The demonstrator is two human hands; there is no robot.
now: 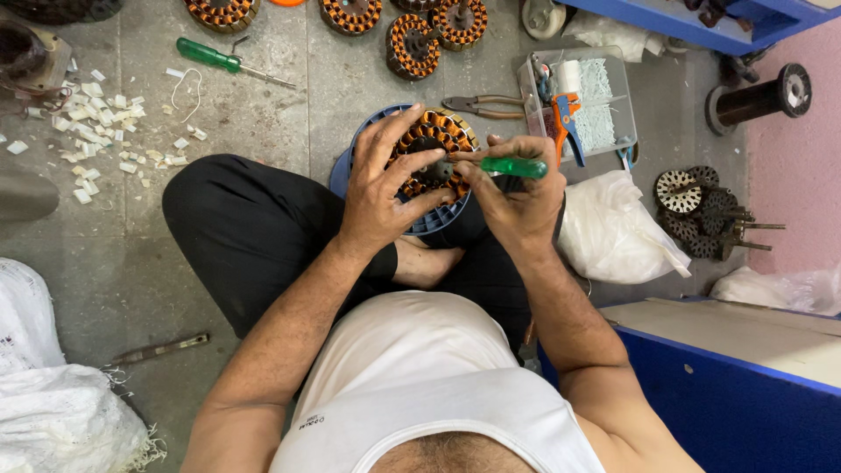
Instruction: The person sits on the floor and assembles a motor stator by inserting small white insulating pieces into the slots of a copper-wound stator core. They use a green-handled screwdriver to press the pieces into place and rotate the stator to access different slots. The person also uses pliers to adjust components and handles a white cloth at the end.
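We see the person seated cross-legged on the grey floor (263,96), working at the middle of the frame. Our left hand (385,188) lies spread over a round motor coil (435,131) wound with copper wire, fingers curled about its rim, so it grasps the coil. The coil sits in a blue ring-shaped holder (438,221) resting on the lap, just above the black trousers (245,228). Our right hand (517,197) is clenched around a green-handled screwdriver (513,166), held roughly level, its tip pointing left into the centre of the coil; the tip itself is hidden behind the fingers. Upper right of the coil lies a pair of pliers (482,106), and beside it a clear plastic box (604,123) holding small white pieces and an orange-and-blue tool. At the top edge stand more copper-wound coils (412,44). A second green-handled screwdriver (210,56) lies at upper left, with white scraps (96,114) scattered below it. A white plastic bag (613,232) sits right of the right hand, touching the forearm or just beside it; we cannot tell which.
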